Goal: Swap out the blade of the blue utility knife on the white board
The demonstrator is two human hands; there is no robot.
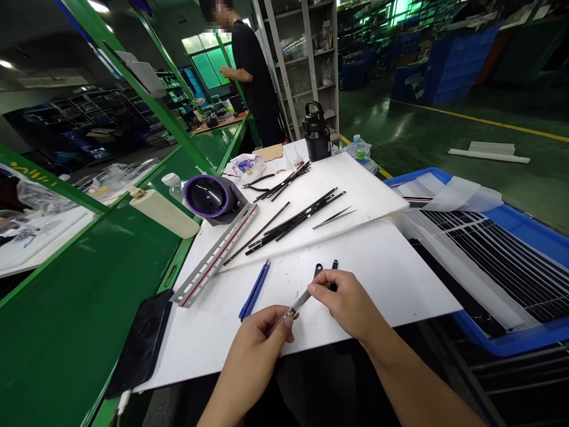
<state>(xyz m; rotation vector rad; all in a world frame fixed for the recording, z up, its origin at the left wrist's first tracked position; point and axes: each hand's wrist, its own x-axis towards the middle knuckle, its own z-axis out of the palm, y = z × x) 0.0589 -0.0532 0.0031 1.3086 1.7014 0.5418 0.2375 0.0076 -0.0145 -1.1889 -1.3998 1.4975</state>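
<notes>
A smooth white worktop (377, 261) spreads widest; beside it sits a blue plastic tray (511, 347); then a thick, foam-like slab (373, 196) bearing thin black strips (296, 222); a straight, slotted grey bar (217, 255); a slender blue cutter (255, 291); lastly a slim, flat, greyish piece (301, 301) above the worktop, clamped in both grips, left hand (262, 338) lower, right hand (349, 302) upper.
</notes>
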